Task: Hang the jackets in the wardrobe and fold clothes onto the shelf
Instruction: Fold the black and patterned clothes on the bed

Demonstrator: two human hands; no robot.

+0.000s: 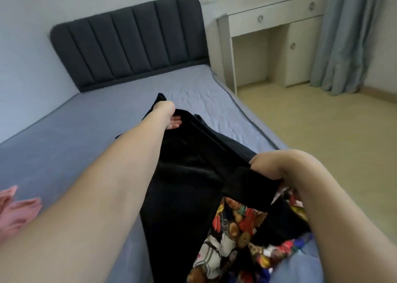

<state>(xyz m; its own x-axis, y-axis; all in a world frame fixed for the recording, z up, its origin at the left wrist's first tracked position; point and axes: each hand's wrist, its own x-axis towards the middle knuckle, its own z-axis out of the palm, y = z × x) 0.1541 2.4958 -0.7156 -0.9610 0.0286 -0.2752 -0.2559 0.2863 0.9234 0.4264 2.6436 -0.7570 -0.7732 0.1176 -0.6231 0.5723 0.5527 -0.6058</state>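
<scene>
A black garment (pixel 189 175) is stretched lengthwise over the bed between my two hands. My left hand (pixel 169 116) reaches far forward and grips its far end, fingers curled under the cloth. My right hand (pixel 266 166) grips the near end at the right, fist closed on a bunched fold, most fingers hidden. Under the black garment lies a colourful patterned garment (pixel 234 235) with bear prints. A pink garment (pixel 15 209) lies at the left edge of view.
The bed has a blue-grey mattress cover (pixel 75 136) and a dark padded headboard (pixel 133 41). A white desk (pixel 272 37) with drawers stands right of the bed, beside light blue curtains (pixel 348 35). Pale wooden floor (pixel 322 121) runs along the bed's right side.
</scene>
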